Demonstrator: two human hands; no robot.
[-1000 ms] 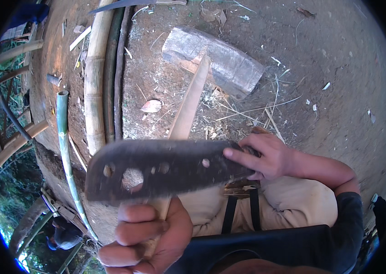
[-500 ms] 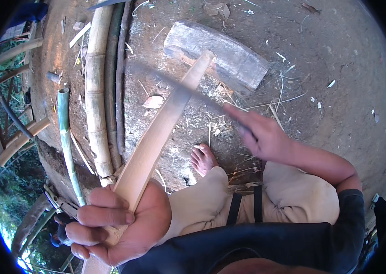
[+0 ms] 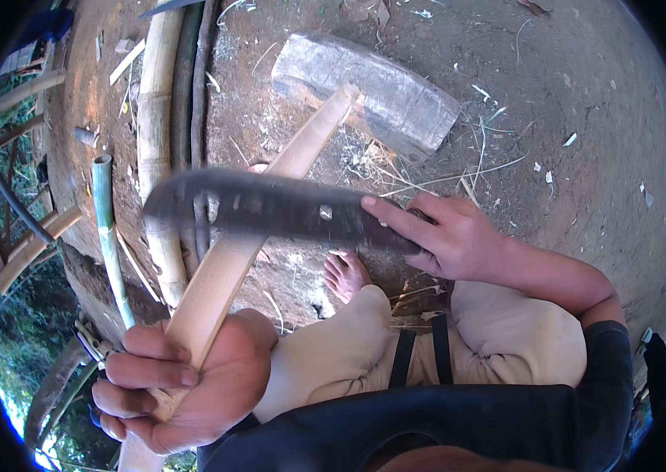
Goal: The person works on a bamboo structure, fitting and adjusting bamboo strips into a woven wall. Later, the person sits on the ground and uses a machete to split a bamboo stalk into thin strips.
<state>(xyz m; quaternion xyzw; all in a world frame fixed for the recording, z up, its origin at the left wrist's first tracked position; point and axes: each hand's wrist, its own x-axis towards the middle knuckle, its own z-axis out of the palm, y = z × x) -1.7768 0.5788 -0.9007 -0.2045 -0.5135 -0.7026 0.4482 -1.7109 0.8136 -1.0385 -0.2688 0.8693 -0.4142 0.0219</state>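
My left hand (image 3: pixel 183 377) is closed around the lower part of a long, pale wooden strip (image 3: pixel 223 271), its fingers wrapped over the edge. The strip slants up and away, and its far tip rests at a grey, squared block of wood (image 3: pixel 380 94) on the ground. In my right hand (image 3: pixel 451 232) is a machete (image 3: pixel 286 208) with a broad, dark blade, the index finger stretched along it. The blade lies across the middle of the strip, its flat side facing up, and hides that part. Its handle is mostly covered by my fingers.
To the left lie a thick bamboo pole (image 3: pixel 156 118), a dark thin pole (image 3: pixel 201 102) and a green bamboo tube (image 3: pixel 110 228). Shavings (image 3: pixel 396 169) litter the dirt around the block. My bare foot (image 3: pixel 346 275) stands below it. A wooden frame (image 3: pixel 26 165) is at the far left.
The machete has come nearer along the strip, and its blade has turned from edge-on to show its broad side. My left hand and the strip have shifted slightly left.
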